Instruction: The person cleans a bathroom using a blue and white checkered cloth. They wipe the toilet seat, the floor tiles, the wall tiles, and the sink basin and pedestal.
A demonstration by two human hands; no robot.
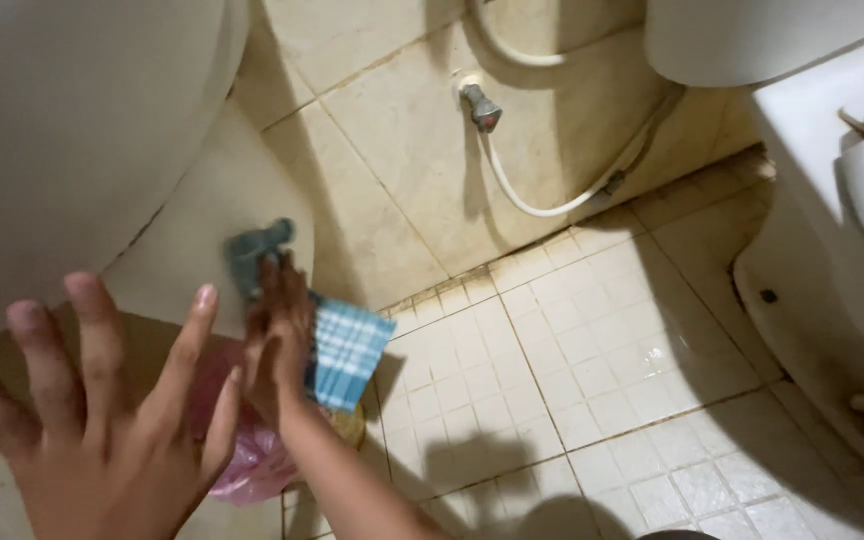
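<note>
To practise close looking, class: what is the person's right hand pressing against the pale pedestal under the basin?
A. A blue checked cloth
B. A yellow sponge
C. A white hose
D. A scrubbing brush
A: the right hand holds a blue checked cloth against the pedestal, while the left hand is spread open and empty; the white hose hangs untouched on the wall.

A blue-and-white checked cotton cloth (337, 345) hangs crumpled against the curved white ceramic pedestal (222, 200) at left. Its darker, bunched upper end is pressed flat to the pedestal, while the lighter lower end droops open toward the tiled floor.
</note>
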